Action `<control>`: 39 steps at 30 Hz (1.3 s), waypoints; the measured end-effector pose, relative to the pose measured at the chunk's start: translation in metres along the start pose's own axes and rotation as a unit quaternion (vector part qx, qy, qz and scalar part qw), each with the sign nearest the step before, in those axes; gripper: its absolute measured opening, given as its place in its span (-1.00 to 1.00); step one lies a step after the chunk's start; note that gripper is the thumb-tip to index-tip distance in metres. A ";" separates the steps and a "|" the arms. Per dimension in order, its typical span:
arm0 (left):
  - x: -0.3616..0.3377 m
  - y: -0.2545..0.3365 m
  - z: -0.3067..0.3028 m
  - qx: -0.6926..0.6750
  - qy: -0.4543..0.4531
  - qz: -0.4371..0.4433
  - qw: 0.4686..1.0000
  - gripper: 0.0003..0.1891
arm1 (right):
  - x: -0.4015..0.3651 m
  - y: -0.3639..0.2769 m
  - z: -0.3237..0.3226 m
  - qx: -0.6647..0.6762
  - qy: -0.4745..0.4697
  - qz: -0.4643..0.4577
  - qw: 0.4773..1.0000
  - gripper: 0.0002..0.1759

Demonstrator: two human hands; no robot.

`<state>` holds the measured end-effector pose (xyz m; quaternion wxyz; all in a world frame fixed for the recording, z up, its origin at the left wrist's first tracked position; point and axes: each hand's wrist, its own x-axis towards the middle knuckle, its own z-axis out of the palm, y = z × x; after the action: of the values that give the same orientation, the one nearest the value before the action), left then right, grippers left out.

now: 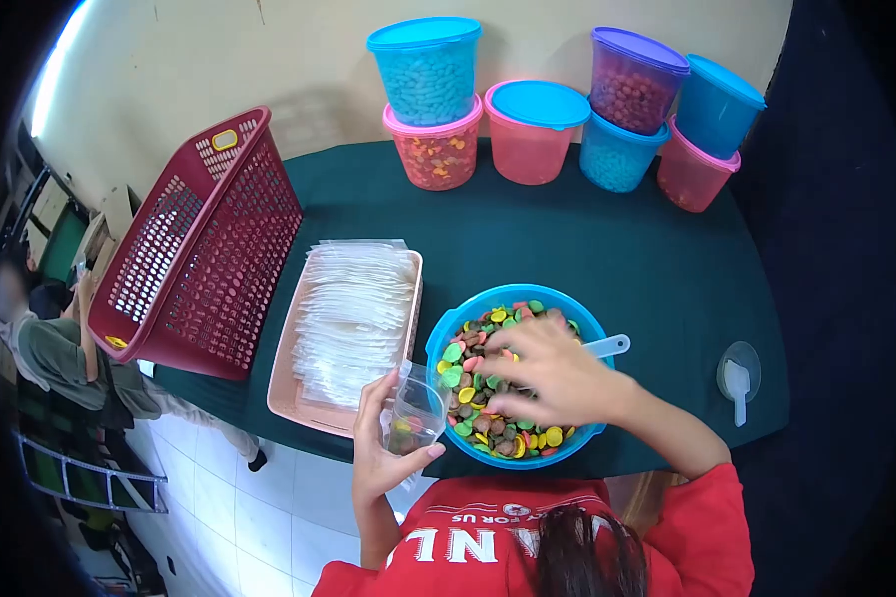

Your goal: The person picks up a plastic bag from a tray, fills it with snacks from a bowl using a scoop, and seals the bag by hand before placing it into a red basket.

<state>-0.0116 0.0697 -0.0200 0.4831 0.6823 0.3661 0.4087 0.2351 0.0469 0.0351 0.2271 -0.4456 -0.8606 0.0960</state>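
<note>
My left hand (376, 443) grips a clear plastic bag (416, 410) by its side, thumb in front, with its mouth held apart. A few coloured pieces lie in the bottom of the bag. Beside it stands a blue tub (599, 333) full of small shell-like pieces (473, 398) in green, yellow, pink and brown. Over these pieces reaches my right hand (558, 376), fingers spread and slightly blurred, the fingertips down among them. Behind that hand, a pale scoop handle (609, 346) sticks out over the tub's rim.
Left of the tub, a pink tray (281, 383) holds stacked clear bags (356, 318). A maroon basket (224, 269) stands at the table's left. Lidded containers (530, 134) line the wall. At right lies a small scoop (738, 390) on a clear dish. Another person (65, 358) is at far left.
</note>
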 end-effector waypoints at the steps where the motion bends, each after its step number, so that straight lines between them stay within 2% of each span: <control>1: 0.000 0.001 0.000 0.002 0.002 0.003 1.000 -0.02 | 0.007 -0.003 0.006 0.052 -0.031 -0.023 0.998 -0.58; 2: 0.000 0.001 0.002 -0.002 0.022 0.021 1.000 -0.05 | 0.012 -0.005 0.015 0.102 -0.062 -0.045 0.992 -0.56; 4: -0.001 0.002 0.002 -0.007 0.042 0.042 0.998 -0.07 | 0.018 -0.003 0.028 0.097 -0.056 -0.070 0.991 -0.55; 6: -0.003 0.004 -0.001 -0.007 0.008 0.013 1.000 -0.02 | 0.025 0.001 0.036 0.045 -0.089 -0.104 0.990 -0.58; 12: -0.006 0.000 -0.001 0.007 0.032 0.025 0.999 -0.06 | 0.031 0.015 0.036 0.019 -0.085 -0.105 0.991 -0.63; 14: -0.004 -0.002 -0.001 0.008 0.048 0.041 0.998 -0.08 | 0.028 0.019 0.030 0.037 -0.086 -0.078 0.993 -0.67; 15: -0.005 -0.002 -0.002 0.014 0.048 0.038 0.998 -0.08 | 0.026 0.021 0.026 0.041 -0.056 -0.076 0.995 -0.73; 18: -0.008 -0.001 -0.003 0.015 0.034 0.011 0.999 -0.05 | 0.013 0.034 0.013 0.047 -0.070 -0.026 0.996 -0.78; 24: -0.008 -0.002 -0.004 0.017 0.017 -0.014 1.000 -0.02 | -0.015 0.037 -0.017 0.014 -0.105 0.020 0.994 -0.75; 26: -0.007 -0.003 -0.003 0.025 0.009 -0.013 1.000 -0.01 | -0.022 0.027 -0.030 -0.022 -0.021 0.082 0.996 -0.75; 28: -0.006 -0.002 -0.003 0.044 0.031 0.021 0.998 -0.07 | -0.033 0.013 -0.046 -0.042 -0.023 0.118 0.992 -0.68; 30: -0.006 -0.002 -0.004 0.045 0.031 0.020 0.998 -0.06 | -0.049 -0.006 -0.059 -0.095 -0.055 0.243 0.964 -0.57; 31: -0.005 -0.002 -0.004 0.046 0.033 0.022 0.998 -0.06 | -0.058 -0.011 -0.060 -0.115 -0.069 0.272 0.953 -0.41; 32: -0.005 -0.003 -0.004 0.045 0.033 0.021 0.998 -0.06 | -0.063 -0.014 -0.057 -0.115 -0.070 0.273 0.953 -0.41; 35: -0.002 -0.005 -0.001 0.038 0.029 0.014 0.999 -0.05 | -0.073 -0.015 -0.040 -0.171 -0.019 0.280 0.945 -0.20; 39: 0.004 -0.004 0.002 0.039 0.006 0.013 0.999 -0.05 | -0.070 -0.006 -0.019 -0.210 -0.002 0.287 0.935 -0.22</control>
<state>-0.0091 0.0733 -0.0233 0.4489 0.7027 0.3756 0.4045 0.2743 -0.0140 0.0331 0.0895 -0.7109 -0.6972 -0.0244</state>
